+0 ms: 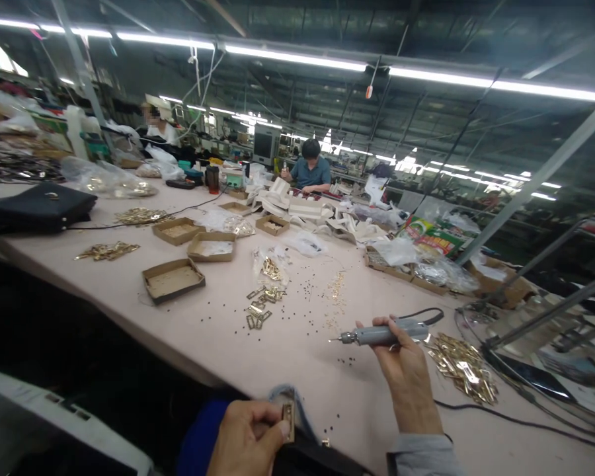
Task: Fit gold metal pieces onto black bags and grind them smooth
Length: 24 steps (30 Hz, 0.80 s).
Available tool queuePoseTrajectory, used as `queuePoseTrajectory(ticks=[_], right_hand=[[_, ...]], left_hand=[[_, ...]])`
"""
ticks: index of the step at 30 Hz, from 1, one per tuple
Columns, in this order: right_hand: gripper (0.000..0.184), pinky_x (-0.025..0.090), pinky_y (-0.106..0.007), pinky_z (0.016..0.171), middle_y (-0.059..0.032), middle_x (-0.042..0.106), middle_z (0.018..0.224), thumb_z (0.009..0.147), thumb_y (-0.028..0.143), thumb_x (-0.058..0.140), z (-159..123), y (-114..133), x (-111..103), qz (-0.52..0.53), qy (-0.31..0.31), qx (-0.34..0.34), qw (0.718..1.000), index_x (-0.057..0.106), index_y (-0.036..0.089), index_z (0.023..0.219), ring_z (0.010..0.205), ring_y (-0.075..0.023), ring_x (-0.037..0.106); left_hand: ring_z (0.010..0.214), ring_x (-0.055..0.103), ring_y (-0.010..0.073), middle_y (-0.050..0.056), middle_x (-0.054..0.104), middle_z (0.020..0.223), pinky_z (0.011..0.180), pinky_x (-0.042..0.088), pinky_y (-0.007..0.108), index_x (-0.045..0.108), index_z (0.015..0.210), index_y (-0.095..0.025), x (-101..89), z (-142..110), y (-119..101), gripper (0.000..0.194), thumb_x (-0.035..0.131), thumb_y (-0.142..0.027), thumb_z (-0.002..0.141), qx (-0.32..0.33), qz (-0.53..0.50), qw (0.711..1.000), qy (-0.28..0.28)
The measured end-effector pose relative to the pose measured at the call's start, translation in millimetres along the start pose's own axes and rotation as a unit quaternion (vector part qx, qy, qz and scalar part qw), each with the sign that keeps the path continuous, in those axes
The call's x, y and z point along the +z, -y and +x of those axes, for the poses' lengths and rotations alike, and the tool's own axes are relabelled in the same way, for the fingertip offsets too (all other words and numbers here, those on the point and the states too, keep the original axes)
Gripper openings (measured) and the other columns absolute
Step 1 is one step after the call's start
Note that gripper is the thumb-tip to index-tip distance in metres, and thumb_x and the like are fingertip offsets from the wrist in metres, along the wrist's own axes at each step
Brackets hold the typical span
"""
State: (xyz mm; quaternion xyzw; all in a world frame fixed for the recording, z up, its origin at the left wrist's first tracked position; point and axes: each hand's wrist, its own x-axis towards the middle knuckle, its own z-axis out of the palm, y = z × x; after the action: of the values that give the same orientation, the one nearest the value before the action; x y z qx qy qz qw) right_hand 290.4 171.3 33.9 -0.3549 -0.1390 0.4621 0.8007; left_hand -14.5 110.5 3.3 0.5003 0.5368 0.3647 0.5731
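Two hands at work over a pale counter (297,357). Right hand (407,370): grip clenched round a grey electric screwdriver (384,334), held level, its bit pointing toward the left hand, cord trailing off behind it. Left hand (250,436): grip pinching a small brass buckle plate (288,421) between thumb and fingers, held low and close to the body, above a dark bag (317,459). Beyond the screwdriver's tip: loose brass plates (260,307) and scattered dark screws (307,287). Just outside the right grip: a heap of brass fittings (463,367). Farther off: shallow cardboard trays (173,279). Step in hand, by judgement: fastening the plate with a screw. The next move likely calls for bringing the bit squarely onto the plate while the left grip keeps it steady.
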Motion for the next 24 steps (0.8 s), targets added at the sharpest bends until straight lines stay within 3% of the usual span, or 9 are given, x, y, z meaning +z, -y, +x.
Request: queuePoseTrajectory(ticks=[4,10,15,24], right_hand=[[0.026,0.043,-0.074,0.109,0.0041,0.063,0.09,0.08,0.014,0.077,-52.4,8.7,20.1,0.025,0.004,0.03,0.999,0.063,0.021,0.1,0.085,-0.0149,0.066],[0.029,0.046,-0.073,0.108,0.0039,0.062,0.092,0.077,0.017,0.08,-104.3,-7.5,31.9,0.016,0.002,0.068,0.998,0.064,0.023,0.101,0.085,-0.0162,0.065],[0.03,0.045,-0.072,0.109,0.0055,0.061,0.091,0.077,0.018,0.081,-116.8,-20.7,27.4,0.007,0.019,0.076,0.997,0.065,0.023,0.101,0.084,-0.0148,0.064],[0.025,0.045,-0.071,0.109,0.0037,0.062,0.091,0.078,0.015,0.079,-123.9,-19.9,26.0,0.015,0.003,0.081,0.997,0.067,0.022,0.098,0.084,-0.0147,0.063]], left_hand=[[0.055,0.055,0.0169,0.003,0.063,0.055,0.054,0.036,0.026,0.075,0.059,-0.014,6.0,-5.8,-12.4,0.019,0.068,-0.03,0.068,0.029,0.024,0.999,-0.015],[0.053,0.049,0.0141,0.003,0.062,0.055,0.054,0.029,0.027,0.076,0.06,-0.011,9.9,-15.3,-15.1,0.018,0.065,-0.024,0.067,0.023,0.025,0.999,-0.021],[0.054,0.048,0.0136,0.002,0.061,0.053,0.054,0.029,0.027,0.076,0.059,-0.01,7.9,-22.1,-15.6,0.02,0.065,-0.025,0.068,0.021,0.033,0.999,-0.031],[0.053,0.048,0.0134,0.003,0.062,0.052,0.053,0.029,0.027,0.077,0.06,-0.01,5.9,-20.7,-13.4,0.022,0.066,-0.026,0.07,0.032,0.035,0.998,-0.039]])
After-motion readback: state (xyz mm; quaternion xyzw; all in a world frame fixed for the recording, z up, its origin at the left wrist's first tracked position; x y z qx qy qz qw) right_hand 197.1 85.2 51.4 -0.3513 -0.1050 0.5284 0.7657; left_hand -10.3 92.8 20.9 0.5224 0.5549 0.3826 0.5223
